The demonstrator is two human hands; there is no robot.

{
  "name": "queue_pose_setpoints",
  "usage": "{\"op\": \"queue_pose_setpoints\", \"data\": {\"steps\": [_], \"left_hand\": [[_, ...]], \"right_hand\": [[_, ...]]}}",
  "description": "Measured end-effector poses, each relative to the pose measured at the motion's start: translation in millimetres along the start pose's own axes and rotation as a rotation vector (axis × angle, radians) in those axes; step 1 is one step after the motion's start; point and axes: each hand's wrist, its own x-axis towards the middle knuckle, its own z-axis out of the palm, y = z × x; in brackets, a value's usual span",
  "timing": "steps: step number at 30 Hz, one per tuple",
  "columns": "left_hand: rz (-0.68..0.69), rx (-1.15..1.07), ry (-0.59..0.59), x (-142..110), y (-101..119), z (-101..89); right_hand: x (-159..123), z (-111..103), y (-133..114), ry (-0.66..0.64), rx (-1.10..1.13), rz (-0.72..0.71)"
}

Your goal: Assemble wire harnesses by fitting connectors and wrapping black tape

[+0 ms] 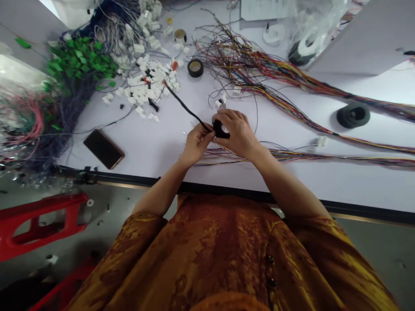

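Note:
Both my hands work close together over the white table, just above its near edge. My left hand pinches a thin black-wrapped wire bundle, which runs up and left towards a heap of white connectors. My right hand closes on a lump of black electrical tape at the bundle's end, partly hiding it. A small white connector with short wires lies just beyond my right hand. Thin coloured wires pass beneath my right wrist.
Long multicoloured wire harnesses spread to the right. Black tape rolls lie on the table, beside a phone and green-tagged wires. A red stool stands on the floor at left.

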Motion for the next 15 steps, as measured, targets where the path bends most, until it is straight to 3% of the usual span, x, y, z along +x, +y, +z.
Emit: {"op": "queue_pose_setpoints", "data": {"steps": [6,11,15], "left_hand": [[0.048,0.097,0.064,-5,2,-6.7],[-0.032,0.005,-0.005,-5,0,-7.6],[-0.076,-0.009,0.043,-4,-8,-7.9]], "right_hand": [[7,-2,-3,-0.168,-0.036,-0.093],[7,-5,-5,-0.178,-0.036,0.043],[4,18,-21,-0.16,-0.073,0.055]]}}
